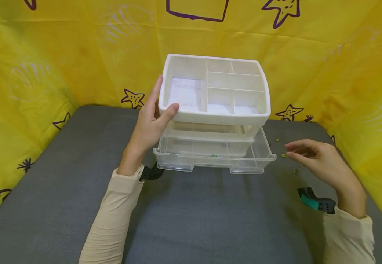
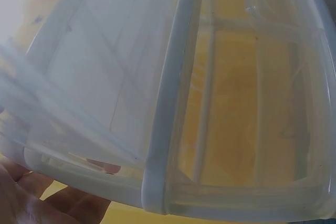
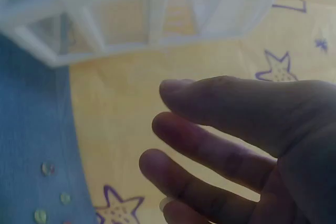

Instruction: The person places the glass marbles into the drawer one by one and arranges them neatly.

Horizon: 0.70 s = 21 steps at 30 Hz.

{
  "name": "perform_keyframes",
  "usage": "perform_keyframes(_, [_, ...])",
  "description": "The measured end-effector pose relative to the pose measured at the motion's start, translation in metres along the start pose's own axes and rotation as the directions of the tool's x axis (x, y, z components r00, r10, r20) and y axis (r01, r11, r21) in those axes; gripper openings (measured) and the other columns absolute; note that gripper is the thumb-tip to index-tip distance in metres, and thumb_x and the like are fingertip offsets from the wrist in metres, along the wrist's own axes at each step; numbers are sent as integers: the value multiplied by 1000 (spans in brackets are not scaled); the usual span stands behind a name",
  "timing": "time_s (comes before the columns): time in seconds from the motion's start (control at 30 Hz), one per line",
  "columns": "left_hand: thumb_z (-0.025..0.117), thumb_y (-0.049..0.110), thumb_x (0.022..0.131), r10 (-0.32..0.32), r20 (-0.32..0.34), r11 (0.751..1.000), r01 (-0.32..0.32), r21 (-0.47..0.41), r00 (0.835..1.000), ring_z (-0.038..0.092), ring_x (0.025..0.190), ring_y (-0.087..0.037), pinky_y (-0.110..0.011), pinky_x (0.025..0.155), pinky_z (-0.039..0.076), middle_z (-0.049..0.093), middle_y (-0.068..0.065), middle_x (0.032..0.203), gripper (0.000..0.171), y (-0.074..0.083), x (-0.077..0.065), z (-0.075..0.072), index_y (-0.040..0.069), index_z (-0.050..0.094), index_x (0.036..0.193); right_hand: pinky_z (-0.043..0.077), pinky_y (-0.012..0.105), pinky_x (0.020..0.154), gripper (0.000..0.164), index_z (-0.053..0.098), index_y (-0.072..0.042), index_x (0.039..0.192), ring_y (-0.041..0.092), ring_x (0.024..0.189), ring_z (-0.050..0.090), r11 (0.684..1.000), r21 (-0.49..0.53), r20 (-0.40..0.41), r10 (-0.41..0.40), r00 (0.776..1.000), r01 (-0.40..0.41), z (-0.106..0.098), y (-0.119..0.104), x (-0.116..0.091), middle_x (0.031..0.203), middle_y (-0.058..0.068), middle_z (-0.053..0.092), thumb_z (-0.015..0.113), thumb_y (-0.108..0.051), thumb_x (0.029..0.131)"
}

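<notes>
With left hand [image 1: 148,124], gripping the white box [image 1: 215,118] at centre, before the yellow cloth [image 1: 210,38], by its left side, hooking thumb over the front corner. With right hand [image 1: 323,165], well apart from left, hovering right of the clear drawer [image 1: 177,160], parting thumb and loosely bent fingers near small round pieces [image 1: 297,171], pointing fingertips leftward.

From before and above the white organizer [image 1: 214,118], the head camera looks forward and down; the left wrist's faces it very near, the right wrist's from its right, sharing the small discs [image 1: 296,171] there with the head view.
</notes>
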<state>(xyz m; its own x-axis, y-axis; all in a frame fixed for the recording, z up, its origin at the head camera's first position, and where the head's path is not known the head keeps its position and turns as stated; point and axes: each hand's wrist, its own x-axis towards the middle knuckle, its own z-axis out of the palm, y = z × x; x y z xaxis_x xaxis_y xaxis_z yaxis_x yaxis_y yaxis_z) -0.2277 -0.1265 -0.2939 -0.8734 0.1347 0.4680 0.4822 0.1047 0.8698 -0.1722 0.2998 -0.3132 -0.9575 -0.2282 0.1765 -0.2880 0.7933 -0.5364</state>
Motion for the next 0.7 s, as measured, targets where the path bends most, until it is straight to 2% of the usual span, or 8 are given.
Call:
perform_keyframes(0.07, [60,14,99,1,-2,1000,-1,-1,1000,54,114,-19,-22,91,50,31,-2,161,75,0,0,0,24,17,160,48,14,63,20,72,-9,111,-6,72,61,1000,-30,9,0,1000,0,0,5,1,96,4,76,71,-16,92])
perform_keyframes(0.17, [60,14,99,1,-4,1000,-1,2,1000,54,114,-19,-21,91,50,32,-3,160,75,0,0,1,23,17,160,48,16,63,22,72,-8,112,-7,71,60,998,-61,41,14,999,-11,1,13,3,103,16,74,71,-16,92])
perform_keyframes(0.4, [59,13,99,6,-1,1000,-6,1,1000,54,113,-19,-20,89,52,31,-3,161,76,-1,0,0,20,16,160,47,19,67,27,72,-10,116,-3,73,65,990,-121,120,81,989,-67,2,28,5,103,15,75,72,-22,91])
perform_keyframes(0.53, [60,13,99,3,-3,1000,-3,2,1000,54,115,-19,-21,90,51,31,-2,161,76,-2,0,1,21,17,160,50,28,71,32,71,-9,119,-3,76,64,984,-145,155,124,980,-102,2,36,6,110,19,73,71,-26,93])
perform_keyframes(0.7, [59,13,99,1,-5,1000,-1,1,1000,53,116,-19,-22,91,51,31,-2,161,75,-1,0,1,21,17,160,53,40,74,34,69,-5,121,11,81,69,980,-149,202,158,967,-130,3,45,6,112,21,72,69,-27,94])
